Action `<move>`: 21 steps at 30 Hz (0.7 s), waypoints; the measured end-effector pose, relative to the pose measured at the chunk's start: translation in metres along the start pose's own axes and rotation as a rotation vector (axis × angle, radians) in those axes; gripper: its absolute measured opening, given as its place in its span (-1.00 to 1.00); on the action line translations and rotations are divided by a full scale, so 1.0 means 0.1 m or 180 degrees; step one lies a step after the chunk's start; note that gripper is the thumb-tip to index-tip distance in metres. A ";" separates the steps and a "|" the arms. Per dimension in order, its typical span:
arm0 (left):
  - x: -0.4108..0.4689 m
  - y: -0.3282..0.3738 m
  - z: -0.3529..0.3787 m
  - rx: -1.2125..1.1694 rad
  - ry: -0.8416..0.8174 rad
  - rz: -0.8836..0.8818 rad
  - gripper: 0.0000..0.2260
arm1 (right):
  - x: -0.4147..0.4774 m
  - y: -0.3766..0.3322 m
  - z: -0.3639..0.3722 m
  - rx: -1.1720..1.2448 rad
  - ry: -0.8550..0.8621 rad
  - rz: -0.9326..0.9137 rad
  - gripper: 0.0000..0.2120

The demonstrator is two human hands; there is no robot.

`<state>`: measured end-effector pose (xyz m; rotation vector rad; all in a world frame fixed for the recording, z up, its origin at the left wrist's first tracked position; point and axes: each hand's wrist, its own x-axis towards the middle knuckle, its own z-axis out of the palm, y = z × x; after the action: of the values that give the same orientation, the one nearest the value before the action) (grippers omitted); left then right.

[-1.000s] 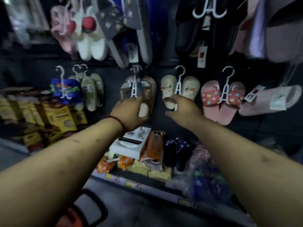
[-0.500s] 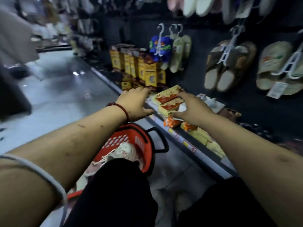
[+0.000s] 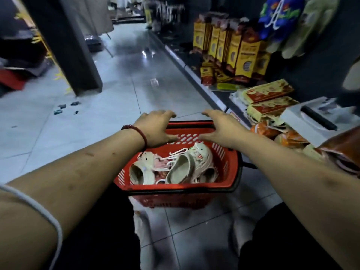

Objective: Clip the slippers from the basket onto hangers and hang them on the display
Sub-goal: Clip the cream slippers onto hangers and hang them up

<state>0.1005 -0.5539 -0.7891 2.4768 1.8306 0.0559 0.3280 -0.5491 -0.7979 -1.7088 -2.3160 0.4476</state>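
A red basket is seen on the tiled floor, near the middle of the view. The cream slippers lie loose inside it, at least 3 being countable, with what appear to be thin white hangers tangled among them. The left hand and the right hand are held over the far rim of the basket, both with fingers spread and relaxed; nothing is gripped by either. Whether the rim is touched cannot be told.

The slippers are judged to be light moulded foam: springy rather than stiff, not fragile, with a matt surface unlikely to slip. A thick sole and a wide strap are shown on each, so a firm hold could be taken across the strap or at the heel edge of the sole. The cat-face trim on the far right slipper is best left alone, since it might be pulled off. The hangers look like thin plastic and are expected to snag, so 1 would need to be teased free gently. The hung slippers of the display are at the far right, above the shelf
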 end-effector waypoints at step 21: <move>0.14 -1.27 1.64 0.0604 -0.2211 -0.0933 -0.70 | 0.63 0.07 1.70 -0.0345 -0.0969 0.1015 -0.41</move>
<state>-0.0054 -0.5075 -0.9617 1.9104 1.8759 -0.9001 0.2544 -0.5054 -0.9582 -2.2136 -2.3021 0.6955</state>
